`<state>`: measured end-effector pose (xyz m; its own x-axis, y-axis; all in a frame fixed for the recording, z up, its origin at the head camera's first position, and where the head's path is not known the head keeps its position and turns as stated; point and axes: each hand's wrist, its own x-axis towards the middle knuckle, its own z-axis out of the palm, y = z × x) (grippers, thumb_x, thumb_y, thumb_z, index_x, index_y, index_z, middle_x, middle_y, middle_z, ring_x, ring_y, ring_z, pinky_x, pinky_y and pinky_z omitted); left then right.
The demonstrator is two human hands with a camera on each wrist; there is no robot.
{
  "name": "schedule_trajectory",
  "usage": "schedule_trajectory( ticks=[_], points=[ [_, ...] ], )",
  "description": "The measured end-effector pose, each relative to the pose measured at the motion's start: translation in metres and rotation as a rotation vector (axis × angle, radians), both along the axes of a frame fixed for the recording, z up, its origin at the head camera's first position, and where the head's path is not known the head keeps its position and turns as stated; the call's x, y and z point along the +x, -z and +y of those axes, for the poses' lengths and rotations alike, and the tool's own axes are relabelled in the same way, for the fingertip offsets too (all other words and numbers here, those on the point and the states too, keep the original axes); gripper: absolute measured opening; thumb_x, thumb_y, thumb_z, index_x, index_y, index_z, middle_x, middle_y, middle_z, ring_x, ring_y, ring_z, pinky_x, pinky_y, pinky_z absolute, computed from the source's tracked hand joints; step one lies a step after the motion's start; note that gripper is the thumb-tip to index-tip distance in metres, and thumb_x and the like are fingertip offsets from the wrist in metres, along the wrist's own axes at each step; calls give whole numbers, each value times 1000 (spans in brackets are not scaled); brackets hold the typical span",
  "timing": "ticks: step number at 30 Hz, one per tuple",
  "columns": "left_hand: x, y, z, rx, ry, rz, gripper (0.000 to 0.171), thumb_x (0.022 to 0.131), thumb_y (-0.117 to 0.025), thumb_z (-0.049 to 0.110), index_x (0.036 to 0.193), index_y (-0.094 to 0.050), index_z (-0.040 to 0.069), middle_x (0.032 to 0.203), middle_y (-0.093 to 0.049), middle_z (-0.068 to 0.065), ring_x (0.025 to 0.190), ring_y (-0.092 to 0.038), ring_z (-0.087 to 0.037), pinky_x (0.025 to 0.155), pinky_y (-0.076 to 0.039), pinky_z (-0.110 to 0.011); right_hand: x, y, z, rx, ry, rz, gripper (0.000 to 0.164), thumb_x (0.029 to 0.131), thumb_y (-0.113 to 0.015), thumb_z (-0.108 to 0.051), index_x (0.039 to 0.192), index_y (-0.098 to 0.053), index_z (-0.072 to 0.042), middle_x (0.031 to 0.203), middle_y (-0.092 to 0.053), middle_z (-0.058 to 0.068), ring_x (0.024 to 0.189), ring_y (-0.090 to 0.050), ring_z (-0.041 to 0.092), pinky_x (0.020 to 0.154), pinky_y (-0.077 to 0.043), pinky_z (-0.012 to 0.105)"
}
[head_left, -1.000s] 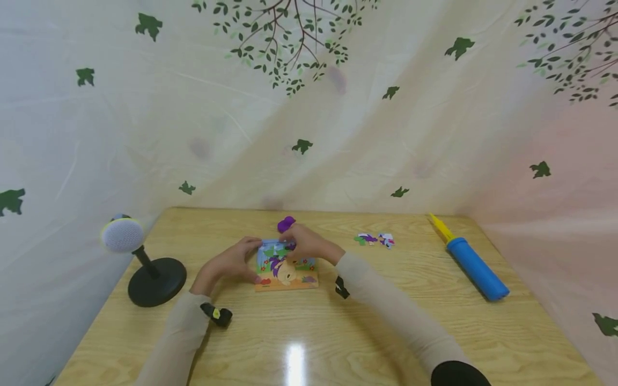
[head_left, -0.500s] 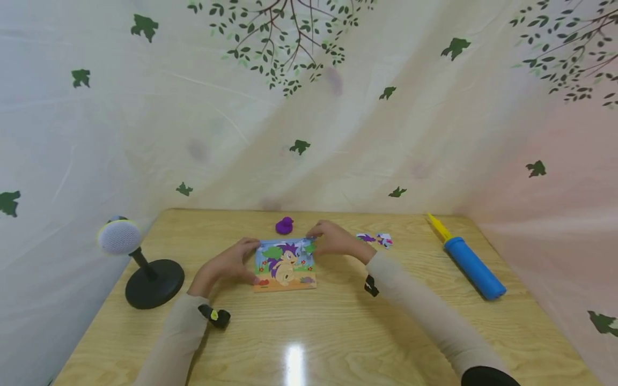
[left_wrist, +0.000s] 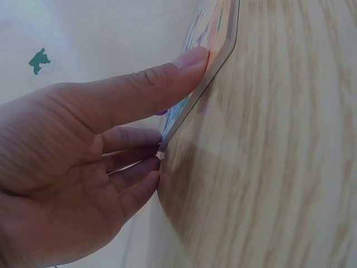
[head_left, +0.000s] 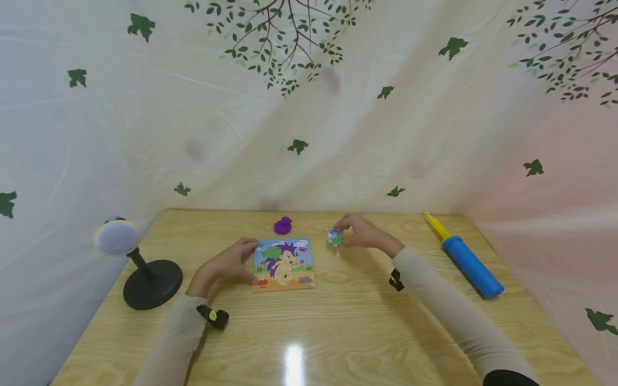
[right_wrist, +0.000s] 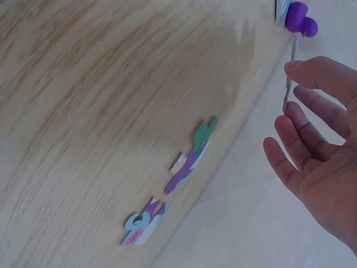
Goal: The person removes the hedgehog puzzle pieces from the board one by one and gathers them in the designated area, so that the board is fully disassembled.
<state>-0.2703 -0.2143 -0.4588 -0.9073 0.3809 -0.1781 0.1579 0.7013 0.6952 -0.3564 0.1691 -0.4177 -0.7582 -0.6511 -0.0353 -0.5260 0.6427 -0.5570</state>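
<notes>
A jigsaw board (head_left: 284, 265) with a hedgehog picture lies flat on the table. My left hand (head_left: 230, 262) holds its left side, the thumb near the lower corner and the fingers at the upper one. In the left wrist view, the thumb (left_wrist: 150, 89) rests on the board's edge (left_wrist: 223, 56). Right of the board, my right hand (head_left: 364, 233) pinches a blue and green puzzle piece (head_left: 335, 237) just above the table. From the right wrist, this piece (right_wrist: 290, 72) shows edge-on between thumb and fingers. Two loose puzzle pieces (right_wrist: 192, 159) lie below it there.
A purple toy duck (head_left: 282, 225) sits behind the board. On the left stands a round-headed microphone-like object (head_left: 117, 237) on a black base (head_left: 153, 284). A blue hand pump (head_left: 473, 266) with a yellow nozzle lies at the right. A leaf-printed cloth (head_left: 232, 161) hangs behind the table (head_left: 251, 343).
My right hand has moved from over the board to its right, carrying the puzzle piece and uncovering the hedgehog picture and the duck. The left hand stays at the board's left side.
</notes>
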Motion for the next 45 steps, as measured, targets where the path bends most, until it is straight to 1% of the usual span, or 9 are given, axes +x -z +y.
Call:
schedule_trajectory(
  ticks=[4,9,16,18,23,25,34,39,45],
  points=[
    [0,0,1,4,1,-5,100,74,-92,23,156,-38,3,163,-27,-22,152,-21,-49,124,-22,-65,-4,1,9,0,19,2,43,88,-75,-6,128,-66,5,118,-64,18,114,-59,38,98,-53,57],
    [0,1,0,2,-2,-5,100,74,-92,24,156,-38,3,163,-28,-22,153,-21,-48,124,-22,-65,-7,8,16,9,33,2,41,88,-77,-7,126,-68,3,116,-63,17,111,-59,36,96,-54,53],
    [1,1,0,19,3,-3,99,75,-91,23,156,-39,3,162,-28,-21,152,-22,-48,124,-23,-65,-11,18,19,22,48,19,38,87,-79,-6,122,-70,3,115,-64,17,109,-61,35,97,-56,50],
    [0,1,0,20,13,3,99,75,-91,24,156,-38,2,162,-28,-22,152,-21,-49,123,-23,-66,-12,20,19,23,50,25,37,87,-79,-6,121,-71,2,115,-65,17,108,-62,34,96,-56,50],
    [0,2,0,15,13,6,100,74,-92,27,156,-38,3,162,-28,-23,152,-21,-50,123,-23,-66,-14,24,18,19,53,35,35,87,-79,-5,120,-71,3,113,-67,16,106,-64,33,94,-58,48],
    [0,2,0,15,3,2,100,74,-92,27,156,-39,4,162,-29,-22,152,-22,-48,123,-24,-66,-14,26,17,18,52,33,34,87,-79,-5,119,-71,3,112,-67,16,105,-64,33,94,-58,47],
    [0,0,1,3,0,9,99,74,-92,26,155,-39,4,162,-29,-23,151,-23,-50,122,-25,-67,-18,28,18,12,67,2,35,87,-77,-2,121,-70,4,113,-65,17,106,-65,32,94,-59,45],
    [-1,2,0,-2,-5,8,99,74,-92,25,156,-39,5,162,-29,-22,151,-23,-50,122,-25,-67,-20,31,17,18,64,-3,36,88,-76,-3,123,-69,3,114,-64,16,107,-64,31,94,-59,42],
    [0,3,-1,0,0,8,99,75,-91,24,156,-38,4,163,-28,-22,152,-22,-50,122,-24,-67,-18,30,17,26,59,-7,40,87,-76,-3,126,-68,3,116,-64,16,106,-63,30,92,-59,43]
  ],
)
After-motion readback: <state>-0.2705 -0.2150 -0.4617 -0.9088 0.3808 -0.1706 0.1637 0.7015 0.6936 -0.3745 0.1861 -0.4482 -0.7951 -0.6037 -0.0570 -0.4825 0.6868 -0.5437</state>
